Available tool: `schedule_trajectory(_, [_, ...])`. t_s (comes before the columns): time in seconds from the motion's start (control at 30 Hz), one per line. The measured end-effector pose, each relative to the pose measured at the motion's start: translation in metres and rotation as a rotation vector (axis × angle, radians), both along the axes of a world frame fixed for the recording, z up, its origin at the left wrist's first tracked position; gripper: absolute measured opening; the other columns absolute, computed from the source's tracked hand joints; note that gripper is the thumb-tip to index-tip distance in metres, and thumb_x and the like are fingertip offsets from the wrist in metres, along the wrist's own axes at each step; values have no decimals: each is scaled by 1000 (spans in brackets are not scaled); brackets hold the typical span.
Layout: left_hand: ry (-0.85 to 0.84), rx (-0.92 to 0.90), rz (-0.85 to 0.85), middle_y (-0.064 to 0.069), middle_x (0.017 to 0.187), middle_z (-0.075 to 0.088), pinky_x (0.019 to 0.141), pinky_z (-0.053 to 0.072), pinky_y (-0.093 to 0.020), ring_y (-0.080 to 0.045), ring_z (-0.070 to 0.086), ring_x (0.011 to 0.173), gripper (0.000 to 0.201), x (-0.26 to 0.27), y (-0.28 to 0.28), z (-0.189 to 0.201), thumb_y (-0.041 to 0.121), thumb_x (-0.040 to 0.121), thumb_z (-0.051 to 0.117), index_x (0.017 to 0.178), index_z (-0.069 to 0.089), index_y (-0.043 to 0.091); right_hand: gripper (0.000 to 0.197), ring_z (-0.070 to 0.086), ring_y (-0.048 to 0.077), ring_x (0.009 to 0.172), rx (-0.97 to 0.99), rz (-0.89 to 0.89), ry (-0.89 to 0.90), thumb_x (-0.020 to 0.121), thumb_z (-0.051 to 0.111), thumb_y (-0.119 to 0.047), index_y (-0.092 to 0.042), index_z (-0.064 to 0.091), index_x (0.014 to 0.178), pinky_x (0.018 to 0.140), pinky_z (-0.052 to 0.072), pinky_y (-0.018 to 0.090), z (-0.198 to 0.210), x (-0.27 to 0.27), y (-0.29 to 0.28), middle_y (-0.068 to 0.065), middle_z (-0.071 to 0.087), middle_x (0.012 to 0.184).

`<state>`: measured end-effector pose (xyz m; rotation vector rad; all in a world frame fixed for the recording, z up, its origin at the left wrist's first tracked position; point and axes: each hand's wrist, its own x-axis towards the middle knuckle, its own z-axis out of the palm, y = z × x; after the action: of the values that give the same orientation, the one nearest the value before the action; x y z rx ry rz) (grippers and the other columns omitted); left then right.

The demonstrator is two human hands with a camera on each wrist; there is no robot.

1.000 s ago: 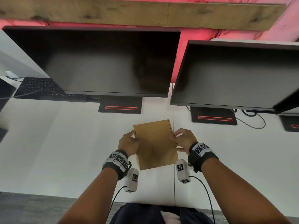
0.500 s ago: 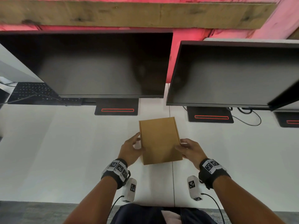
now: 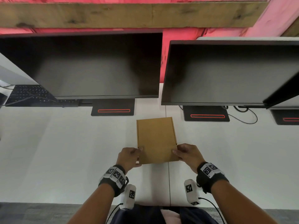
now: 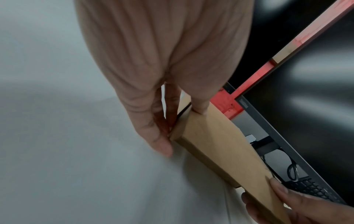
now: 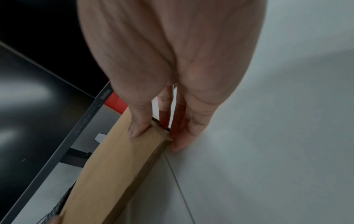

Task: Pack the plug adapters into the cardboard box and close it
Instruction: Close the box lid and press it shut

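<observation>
Cardboard box (image 3: 156, 139), its lid folded flat, lies on the white desk (image 3: 64, 151) in front of the person, between two monitor stands at the far side. Both hands grip its near corners: the left hand (image 3: 129, 158) holds the near-left corner with thumb on the lid and fingers (image 4: 159, 142) down the side wall, while the right hand (image 3: 187, 153) mirrors it on the near-right corner, thumb pressing the top and fingers (image 5: 182, 136) against the side. No plug adapters can be seen outside the box, so packing looks finished and the contents cannot be checked. From the wrist views a thin dark gap shows along the side edges, suggesting the side tabs may not be fully tucked; seating them appears to be what remains. Two dark monitors (image 3: 90, 65) and a keyboard (image 3: 29, 94) stand beyond
</observation>
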<state>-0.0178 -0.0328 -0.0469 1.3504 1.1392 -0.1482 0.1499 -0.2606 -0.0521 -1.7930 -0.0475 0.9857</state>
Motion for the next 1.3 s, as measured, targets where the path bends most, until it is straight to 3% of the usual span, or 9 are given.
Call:
schedule_trajectory(0.1, [-31,-23,41,-16,97,77,85,69,-49,-36,80,99,32,1,-1,-2,31,97,77,83,75,3,19,73,25,94,2,26,-10,84,81,-19,-8,76,99,78,59,31,1,3,1,8,78,100])
schedule_trajectory(0.27, [-79,-122,114,-11,84,73,84,68,-40,-30,74,89,21,1,-4,0,17,98,76,89,74,-2,18,75,24,95,-7,-5,-38,83,82,-17,-10,77,99,84,62,35,1,2,3,5,80,97])
schedule_trajectory(0.4, [-50,-24,69,-18,110,78,99,64,-51,-36,77,107,38,-2,3,-5,33,80,88,103,74,7,16,75,17,91,-59,53,-119,82,82,-18,-15,79,98,90,60,39,0,3,1,-2,80,92])
schedule_trajectory(0.5, [-44,157,-73,-11,129,67,100,62,-49,-34,72,113,61,2,10,1,26,85,89,139,60,23,18,72,13,86,-193,124,-289,78,85,-24,-18,74,92,75,55,24,6,6,3,-6,76,88])
schedule_trajectory(0.6, [-21,505,-405,-8,157,42,118,47,-43,-34,52,138,83,11,19,7,22,89,85,159,45,38,43,67,17,98,-231,176,-507,75,86,-21,-22,62,111,80,54,26,11,12,9,-2,65,113])
schedule_trajectory(0.7, [10,717,-673,-10,179,11,129,32,-48,-38,20,161,71,23,21,16,25,88,84,154,57,32,69,49,21,134,-296,490,-702,85,76,-15,-25,47,146,108,43,28,14,18,18,-1,37,156])
schedule_trajectory(0.77, [65,785,-789,-7,180,11,129,33,-54,-37,14,163,71,34,21,27,30,87,84,153,59,27,66,44,22,140,-359,607,-771,90,71,-14,-22,44,149,115,39,29,19,20,24,0,27,162])
schedule_trajectory(1.03, [104,824,-927,-10,176,24,131,32,-41,-35,23,163,66,58,22,39,19,94,74,155,52,9,32,64,31,110,-439,605,-825,93,66,-16,-12,62,125,99,55,37,23,24,37,10,43,140])
schedule_trajectory(1.3, [107,829,-950,-9,177,24,132,30,-35,-32,20,164,62,65,27,38,17,94,73,152,55,7,29,58,31,107,-372,648,-732,97,57,-21,-8,69,121,86,46,30,24,40,34,18,51,129])
